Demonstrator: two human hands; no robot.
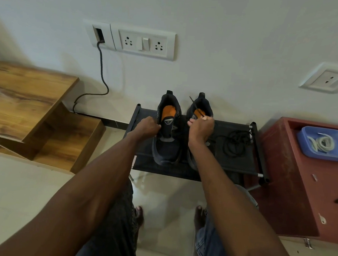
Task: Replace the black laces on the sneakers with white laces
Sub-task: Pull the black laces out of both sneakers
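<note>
The right hand hides the right sneaker's eyelets; the blue tray is cut off at the frame edge.

Head camera – high, facing down toward wall.

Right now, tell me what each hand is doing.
Left hand: fingers curled at the left sneaker; what it holds cannot be told.
Right hand: pinching a black lace over the right sneaker.

You are looking at a dim, soft indoor light with a warm cast on the wall, and faint shadows behind the sneakers. Wide-angle bending curves the edges, and your forearms near the bottom edge are slightly blurred.
</note>
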